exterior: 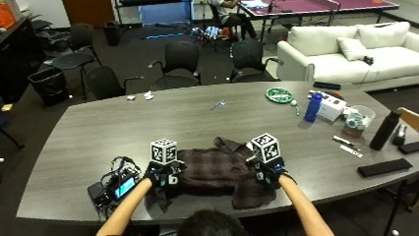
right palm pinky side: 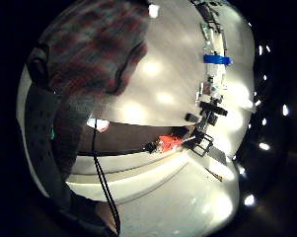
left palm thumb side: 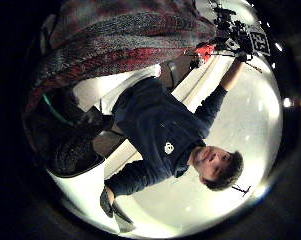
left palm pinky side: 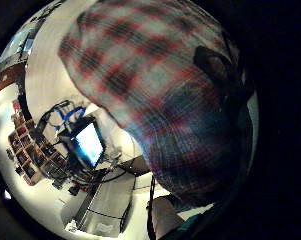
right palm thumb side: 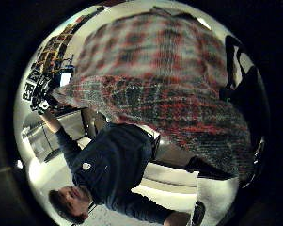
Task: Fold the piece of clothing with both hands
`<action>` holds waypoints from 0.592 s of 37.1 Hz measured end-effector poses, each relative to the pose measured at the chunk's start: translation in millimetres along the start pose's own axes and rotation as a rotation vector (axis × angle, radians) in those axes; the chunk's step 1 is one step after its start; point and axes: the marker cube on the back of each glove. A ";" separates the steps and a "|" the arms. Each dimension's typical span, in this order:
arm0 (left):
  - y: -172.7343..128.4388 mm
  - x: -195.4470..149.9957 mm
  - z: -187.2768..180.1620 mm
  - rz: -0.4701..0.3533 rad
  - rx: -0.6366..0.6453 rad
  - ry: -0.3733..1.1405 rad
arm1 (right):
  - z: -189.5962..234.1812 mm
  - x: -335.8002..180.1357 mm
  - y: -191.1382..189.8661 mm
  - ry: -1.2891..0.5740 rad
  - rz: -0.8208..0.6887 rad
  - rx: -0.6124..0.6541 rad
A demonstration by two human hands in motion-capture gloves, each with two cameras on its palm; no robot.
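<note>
— So where is the plaid shirt (exterior: pixel 216 172) right now?

— Held up off the grey table (exterior: pixel 164 123), stretched between both gloved hands near the person's edge, part of it hanging down.

— And the left hand (exterior: pixel 160 176)?

— Its fingers are curled into the shirt's left edge; in its palm views the red-and-grey check fills the picture close up.

— The right hand (exterior: pixel 265 169)?

— Likewise gripping cloth at the shirt's right edge.

— Anything else about?

— A blue bottle (exterior: pixel 314 107), a black bottle (exterior: pixel 383 130), a green plate (exterior: pixel 280 94) well apart on the right; a small device (exterior: pixel 116 188) just beside the left hand.
</note>
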 end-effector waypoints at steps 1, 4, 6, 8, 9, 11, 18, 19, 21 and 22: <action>2.1 -2.0 -14.4 -0.010 0.025 0.004 | -18.0 3.8 -0.4 0.008 0.021 0.025; -5.1 -18.4 -57.7 -0.085 0.093 0.020 | -65.9 20.5 -22.1 0.020 0.112 0.079; -17.5 -33.6 -77.8 -0.175 0.113 0.016 | -83.6 32.3 -49.5 0.022 0.169 0.077; -27.6 -46.3 -91.0 -0.313 0.118 -0.021 | -91.6 40.4 -78.9 0.026 0.217 0.054; -31.4 -50.7 -95.1 -0.387 0.113 -0.038 | -93.9 42.3 -91.5 0.030 0.242 0.040; -43.2 -59.0 -96.0 -0.502 0.080 -0.036 | -97.9 39.4 -107.8 0.044 0.294 0.007; -120.3 -110.6 -44.6 -0.694 -0.070 0.023 | -58.1 14.5 -181.5 0.066 0.372 -0.091; -126.2 -115.8 -35.7 -0.713 -0.098 0.036 | -51.1 12.2 -188.9 0.071 0.371 -0.089; -128.3 -122.8 -21.6 -0.730 -0.108 0.063 | -44.1 4.5 -198.4 0.077 0.361 -0.040; -122.1 -125.0 -16.3 -0.723 -0.078 0.084 | -45.4 -5.1 -200.6 0.063 0.347 0.004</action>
